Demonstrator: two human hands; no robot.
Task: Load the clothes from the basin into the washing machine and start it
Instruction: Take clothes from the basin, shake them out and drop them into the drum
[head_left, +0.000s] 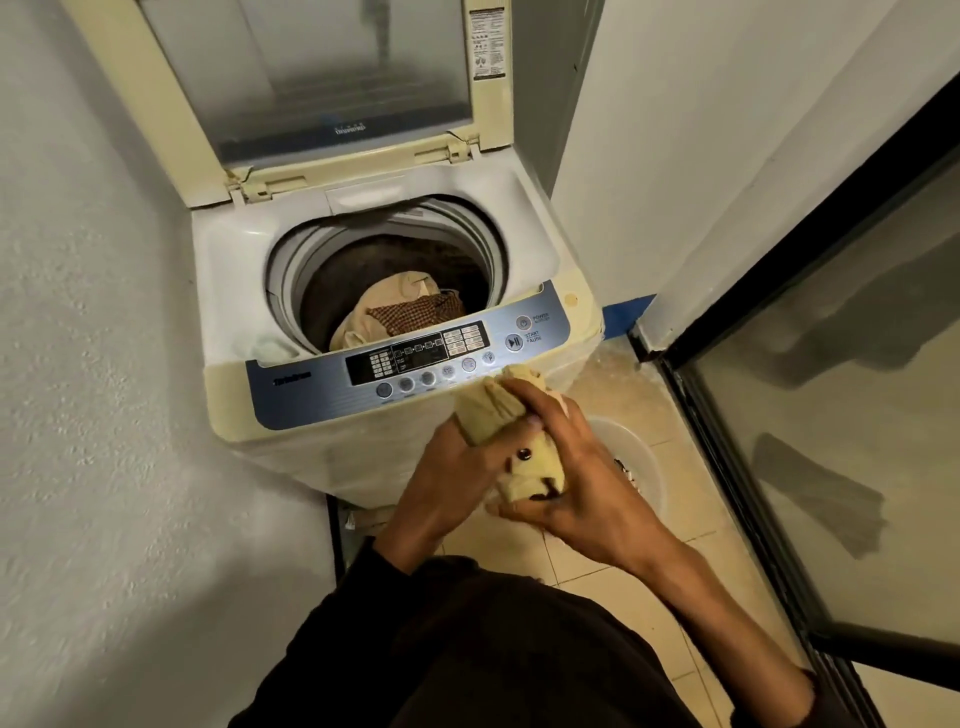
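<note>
A top-loading washing machine (270, 249) stands in the corner with its lid (317, 93) raised. In the drum (395, 280) lie a beige garment and a brown checked cloth (410, 319). Just in front of the control panel (415, 358), both hands hold a bunched yellow cloth (493, 410). My left hand (447, 467) grips it from the left and below. My right hand (576, 467) curls over it from the right. The white basin (644, 467) sits on the floor beside the machine, mostly hidden by my right hand.
A white wall runs along the left, and another wall stands at the right behind the machine. A black-framed glass door (831, 415) closes off the right side. Beige floor tiles (613, 389) lie between machine and door. The start button (514, 342) sits on the panel's right.
</note>
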